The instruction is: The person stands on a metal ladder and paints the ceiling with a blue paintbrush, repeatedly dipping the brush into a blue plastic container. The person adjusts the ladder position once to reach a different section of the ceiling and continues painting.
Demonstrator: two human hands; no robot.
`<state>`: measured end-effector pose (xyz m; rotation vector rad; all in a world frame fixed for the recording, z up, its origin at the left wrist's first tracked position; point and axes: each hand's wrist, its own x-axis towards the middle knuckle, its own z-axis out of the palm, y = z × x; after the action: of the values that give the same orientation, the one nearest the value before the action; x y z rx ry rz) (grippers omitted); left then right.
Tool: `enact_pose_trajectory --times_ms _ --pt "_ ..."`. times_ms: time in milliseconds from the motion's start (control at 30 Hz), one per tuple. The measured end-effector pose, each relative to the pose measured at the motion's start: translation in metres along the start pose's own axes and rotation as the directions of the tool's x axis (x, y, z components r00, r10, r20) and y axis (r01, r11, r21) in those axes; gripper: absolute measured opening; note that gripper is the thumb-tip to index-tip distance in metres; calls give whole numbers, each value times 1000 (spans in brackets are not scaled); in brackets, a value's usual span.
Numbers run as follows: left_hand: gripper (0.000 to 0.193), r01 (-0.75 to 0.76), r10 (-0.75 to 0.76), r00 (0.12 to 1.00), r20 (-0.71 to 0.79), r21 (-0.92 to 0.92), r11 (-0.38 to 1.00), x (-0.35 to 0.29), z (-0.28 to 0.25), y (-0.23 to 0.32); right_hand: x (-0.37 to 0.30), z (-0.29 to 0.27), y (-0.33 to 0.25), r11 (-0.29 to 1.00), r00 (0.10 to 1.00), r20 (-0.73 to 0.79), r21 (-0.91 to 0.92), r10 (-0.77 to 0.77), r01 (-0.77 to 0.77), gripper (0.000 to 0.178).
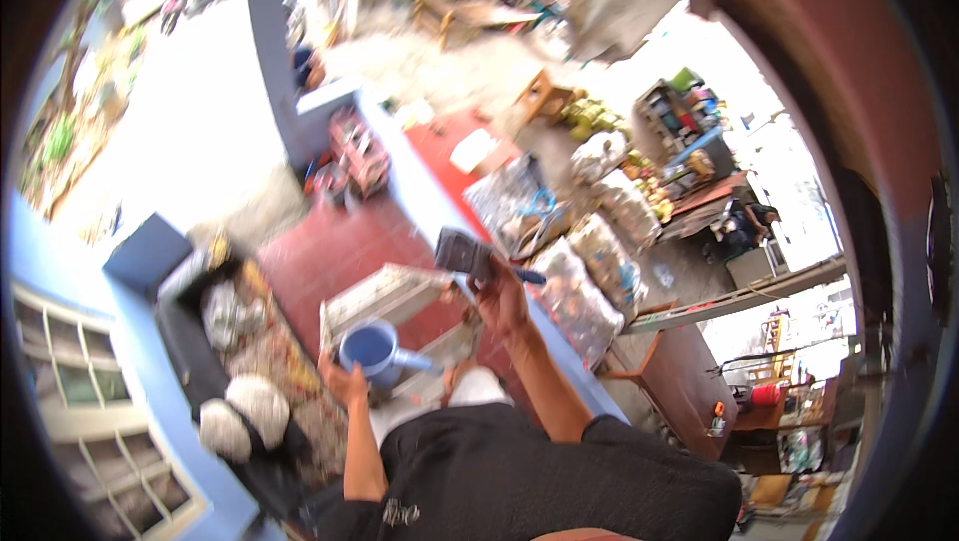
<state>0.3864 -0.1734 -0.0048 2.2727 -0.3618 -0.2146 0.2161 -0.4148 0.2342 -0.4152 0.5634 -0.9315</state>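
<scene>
My left hand (345, 381) is closed on the side of a blue plastic dipper (370, 349), whose long handle points right and whose open mouth faces up. In my raised right hand (502, 303) is a dark grey, block-shaped tool (463, 253). A dark blue end (530, 276) sticks out on the other side of that hand; blur hides the tool's exact kind. Beneath both hands a whitish wooden frame (370, 297) with slats lies on red floor tiles, partly covered by the dipper and my arms.
To the left stands a black sofa (180, 306) with a patterned seat and two round whitish cushions (258, 409). A low blue wall (432, 206) runs along the right. Beyond it lie several filled sacks (564, 291). A reddish bundle (360, 151) sits by the pillar (268, 51).
</scene>
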Motion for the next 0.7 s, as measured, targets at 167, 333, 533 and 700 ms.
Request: enact_pose_trajectory --times_ms 167,333,533,700 --pt "71 -65 65 998 -3 -16 998 1 11 -5 -26 49 -74 767 800 3 -283 -600 576 31" --pt "70 115 -116 993 3 50 992 -2 1 29 -82 114 -147 -261 234 487 -745 -842 614 32" --pt "73 37 -35 999 -33 58 998 9 -18 5 -121 202 -198 -716 -298 804 -211 -515 666 34" --pt "67 31 -37 994 102 58 998 -8 9 31 -212 238 -236 -974 -413 887 -146 -206 173 33"
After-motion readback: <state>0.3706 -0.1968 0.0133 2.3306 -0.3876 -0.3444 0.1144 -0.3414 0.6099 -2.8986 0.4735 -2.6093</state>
